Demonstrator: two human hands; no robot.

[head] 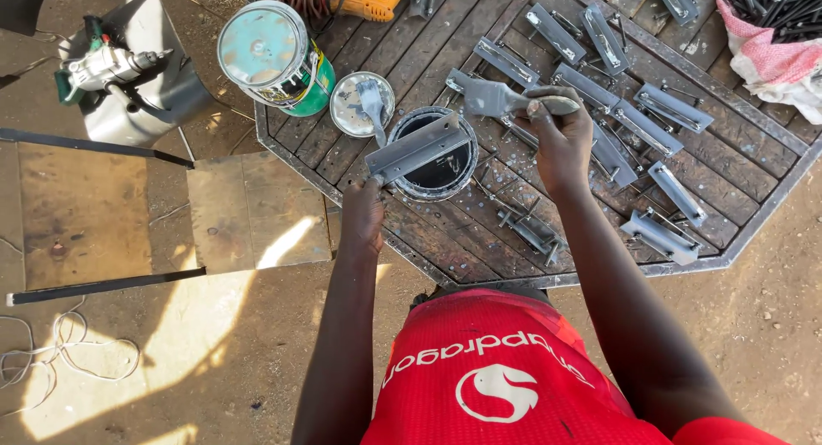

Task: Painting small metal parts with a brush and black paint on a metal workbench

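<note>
The left hand (pixel 363 212) pinches one end of a grey metal bracket (pixel 416 149), holding it over the open paint can (pixel 435 158) on the table (pixel 728 248). The right hand (pixel 561 137) grips a paintbrush (pixel 497 96) above, near painted brackets (pixel 659 235)

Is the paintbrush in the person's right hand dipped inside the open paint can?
No. The right hand holds the paintbrush in the air, right of the paint can.
</note>
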